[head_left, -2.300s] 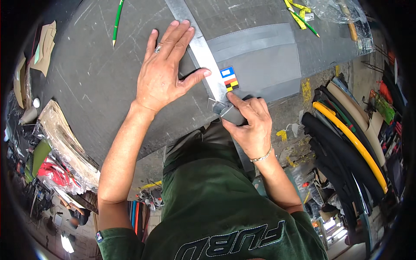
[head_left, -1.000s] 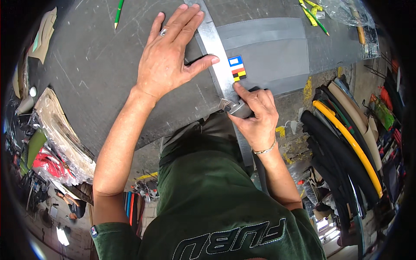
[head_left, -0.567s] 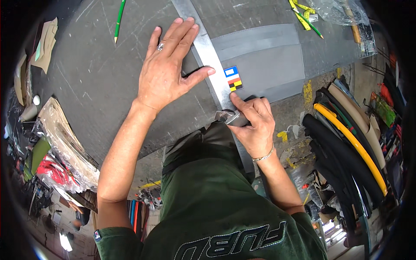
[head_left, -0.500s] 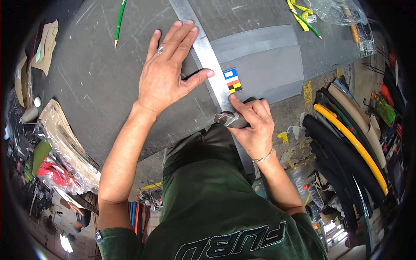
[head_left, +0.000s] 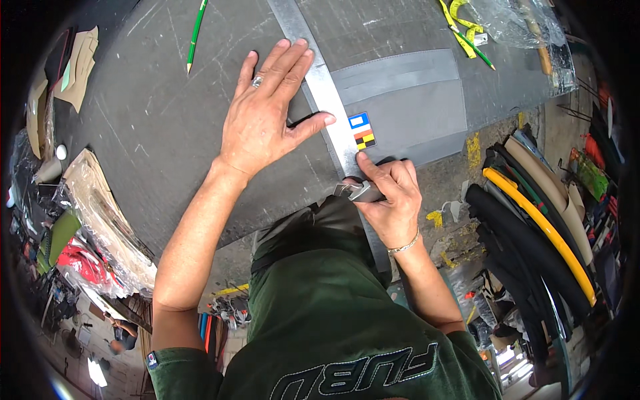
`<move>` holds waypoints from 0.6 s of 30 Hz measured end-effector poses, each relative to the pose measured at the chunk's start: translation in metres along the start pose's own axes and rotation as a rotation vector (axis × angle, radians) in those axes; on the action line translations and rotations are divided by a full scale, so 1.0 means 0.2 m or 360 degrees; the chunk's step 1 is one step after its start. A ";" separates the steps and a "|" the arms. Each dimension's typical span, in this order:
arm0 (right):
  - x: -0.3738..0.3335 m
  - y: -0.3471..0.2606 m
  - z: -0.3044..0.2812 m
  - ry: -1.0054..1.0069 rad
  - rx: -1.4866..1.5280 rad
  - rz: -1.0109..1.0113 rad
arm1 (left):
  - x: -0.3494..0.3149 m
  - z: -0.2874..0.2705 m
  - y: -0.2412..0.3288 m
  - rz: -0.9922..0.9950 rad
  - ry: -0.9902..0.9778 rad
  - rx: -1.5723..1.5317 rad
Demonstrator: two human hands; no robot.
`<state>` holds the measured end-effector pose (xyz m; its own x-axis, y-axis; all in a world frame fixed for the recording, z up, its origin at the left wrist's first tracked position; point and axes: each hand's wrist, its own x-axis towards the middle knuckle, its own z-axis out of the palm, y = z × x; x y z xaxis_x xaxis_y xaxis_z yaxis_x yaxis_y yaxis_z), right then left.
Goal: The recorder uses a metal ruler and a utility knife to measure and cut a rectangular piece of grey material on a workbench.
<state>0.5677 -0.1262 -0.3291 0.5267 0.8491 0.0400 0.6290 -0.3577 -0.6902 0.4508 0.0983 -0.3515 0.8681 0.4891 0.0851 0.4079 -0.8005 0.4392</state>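
A long metal ruler (head_left: 331,100) lies along the left edge of a grey sheet-like piece (head_left: 417,110) with a stitched band across it. My left hand (head_left: 263,123) is spread flat, its fingertips and thumb pressing on the ruler. Beside the ruler's near end, my right hand (head_left: 393,197) is closed around what looks like a grey-handled utility knife (head_left: 365,192), its metal tip pointing left over the ruler. The right fingertip touches down near the ruler's edge, just below a small colourful patch (head_left: 363,131) on the grey piece. The knife's blade edge is too small to make out.
The dark scratched tabletop (head_left: 160,133) ends just in front of my body. A green pencil (head_left: 197,37) lies at the far left; a yellow measuring tape (head_left: 460,33) and another green pencil (head_left: 483,57) lie far right. Rolled materials (head_left: 533,227) stand at right, wrapped sheets (head_left: 107,213) at left.
The whole view has shifted slightly, so the table and things on it appear a little lower. Both hands keep nearly the same places on the ruler and knife.
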 end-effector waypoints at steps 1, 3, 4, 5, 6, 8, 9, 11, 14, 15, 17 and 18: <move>0.00 0.00 0.00 -0.0005 -0.0002 -0.0003 | 0.00 0.00 0.00 0.0004 0.0005 0.0004; 0.00 0.00 0.00 0.0012 -0.0011 -0.0003 | 0.00 0.00 0.00 0.0013 0.0008 0.0010; 0.00 0.00 0.00 0.0012 -0.0011 -0.0005 | 0.00 0.00 0.00 0.0023 0.0009 0.0013; 0.00 0.00 0.00 0.0008 -0.0006 0.0007 | 0.00 0.00 0.00 0.0023 0.0013 0.0012; 0.00 0.00 0.00 0.0004 -0.0001 0.0020 | 0.00 0.00 0.00 0.0023 0.0021 0.0004; 0.00 0.00 0.00 0.0004 0.0010 -0.0003 | 0.00 0.00 0.00 0.0024 0.0032 -0.0007; 0.00 0.00 0.00 0.0004 0.0026 -0.0022 | 0.00 0.00 0.00 0.0022 0.0033 -0.0009; 0.00 0.00 0.00 0.0005 0.0010 -0.0021 | 0.00 0.00 0.00 0.0020 0.0034 -0.0011; 0.00 0.01 0.00 0.0011 0.0000 -0.0025 | -0.01 0.01 -0.01 0.0019 0.0029 -0.0038; -0.01 0.01 0.00 0.0015 0.0005 -0.0034 | -0.01 0.01 -0.01 0.0018 0.0026 -0.0029; -0.01 0.01 0.00 0.0010 0.0005 -0.0034 | -0.01 0.01 -0.01 0.0015 0.0017 -0.0020; -0.01 0.01 0.00 0.0007 0.0005 -0.0038 | -0.01 0.01 -0.01 0.0014 0.0024 -0.0022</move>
<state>0.5686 -0.1279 -0.3313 0.5142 0.8556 0.0595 0.6395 -0.3362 -0.6913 0.4495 0.0982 -0.3543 0.8672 0.4872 0.1028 0.3961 -0.8000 0.4506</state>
